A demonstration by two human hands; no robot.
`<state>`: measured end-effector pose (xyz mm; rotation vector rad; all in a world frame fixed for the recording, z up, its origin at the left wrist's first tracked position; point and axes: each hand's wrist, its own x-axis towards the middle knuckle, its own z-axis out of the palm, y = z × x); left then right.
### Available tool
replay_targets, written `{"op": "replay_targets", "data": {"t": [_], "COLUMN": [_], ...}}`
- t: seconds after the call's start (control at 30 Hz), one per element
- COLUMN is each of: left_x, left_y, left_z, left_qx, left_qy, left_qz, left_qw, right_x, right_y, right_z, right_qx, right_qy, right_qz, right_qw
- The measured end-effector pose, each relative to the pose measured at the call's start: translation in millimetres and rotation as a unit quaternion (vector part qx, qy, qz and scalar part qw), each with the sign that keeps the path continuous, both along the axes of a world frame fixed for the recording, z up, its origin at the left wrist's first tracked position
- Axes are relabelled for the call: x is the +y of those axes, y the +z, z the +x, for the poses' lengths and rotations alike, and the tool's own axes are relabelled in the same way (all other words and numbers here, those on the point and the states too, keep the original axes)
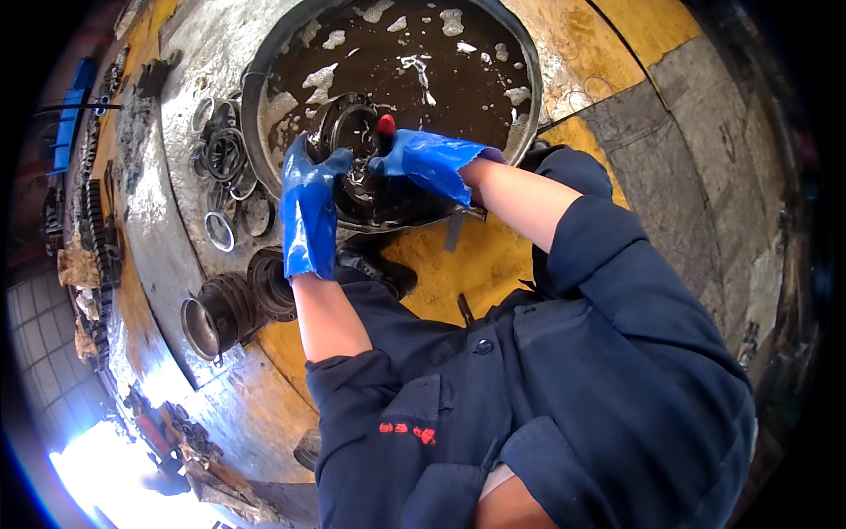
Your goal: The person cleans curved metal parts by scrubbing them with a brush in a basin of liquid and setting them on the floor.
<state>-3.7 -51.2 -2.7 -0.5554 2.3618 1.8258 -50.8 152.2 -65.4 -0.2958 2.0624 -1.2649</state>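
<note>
The floor is a patchwork of plates, worn yellow (467, 256) near the tub and dull grey (705, 159) to the right, with dark seams and grime between them; a large round tub (535, 79) stands on it, filled with dark brown liquid (379, 48) on which scraps of pale foam (321, 81) float; left of the tub lies a heap of dark metal rings (222, 154), with a paler ring (219, 232) just below it, and nearer the person a dark hollow cylinder (210, 324) rests on its side; a strip of chain-like clutter (95, 220) runs along the left, near a blue object (70, 119), and grey tiles (48, 344) show beyond.

Inside the tub, at its near left side, is a dark round metal part (331, 126); the gloved left hand (308, 172) is at its left edge, thumb spread toward the middle, but whether it grips or only steadies the part I cannot tell; the gloved right hand (419, 154), slightly apart from the left, is closed around a red-tipped tool (386, 126), most of it hidden by the glove; the part's lower portion is lost in shadow; glare whites out the lower left, the tub's far rim is cut off, and the outer edges fade into black.
</note>
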Motion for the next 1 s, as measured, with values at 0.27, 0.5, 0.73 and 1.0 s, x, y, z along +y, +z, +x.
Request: {"op": "replay_targets", "data": {"t": [0.27, 0.5, 0.73, 1.0], "left_x": [18, 10, 77, 38], "left_y": [32, 28, 58, 32], "left_z": [-16, -133, -137, -41], "left_qx": [-0.031, -0.252, -0.146, -0.154], "left_qy": [-0.061, -0.225, -0.434, -0.042], "left_qz": [-0.077, -0.129, -0.586, 0.025], "left_qw": [0.995, 0.932, 0.668, 0.987], "right_x": [31, 51, 77, 95], "right_y": [14, 52, 55, 57], "right_z": [-15, -41, -69, -83], "right_qx": [-0.055, 0.036, 0.04, 0.042], "right_qy": [0.005, -0.054, -0.103, -0.206], "right_qz": [-0.011, 0.132, 0.154, 0.03], "right_qw": [0.998, 0.989, 0.982, 0.977]}}
